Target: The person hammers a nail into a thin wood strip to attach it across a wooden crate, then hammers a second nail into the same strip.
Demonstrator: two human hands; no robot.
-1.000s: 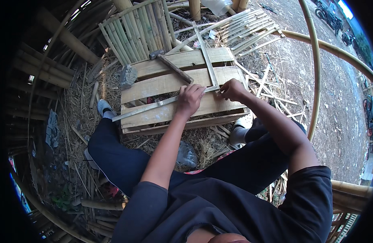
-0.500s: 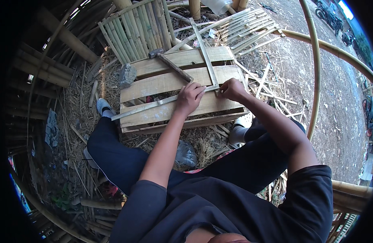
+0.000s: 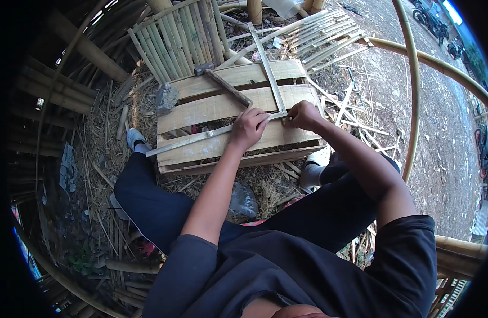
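Across the low slatted wooden bench (image 3: 196,116) lies a long bamboo strip (image 3: 185,141), slanting up to the right. My left hand (image 3: 247,128) is closed on this strip near its right end. A second bamboo strip (image 3: 265,62) runs away toward the far side, and its near end meets the first strip between my hands. Right beside that joint, my right hand (image 3: 305,115) is closed with the fingertips pinched together; what they hold is hidden. A hammer (image 3: 229,88) with a wooden handle rests on the bench just beyond my left hand.
A grey stone block (image 3: 167,99) sits on the bench's left corner. Behind stand a bamboo slat panel (image 3: 175,42) and a slatted bamboo frame (image 3: 326,37). Bamboo offcuts (image 3: 347,103) litter the ground at right. A curved bamboo pole (image 3: 412,95) rises on the right.
My right hand has shifted very slightly at the joint. My left hand, the strips and the hammer stay where they were.
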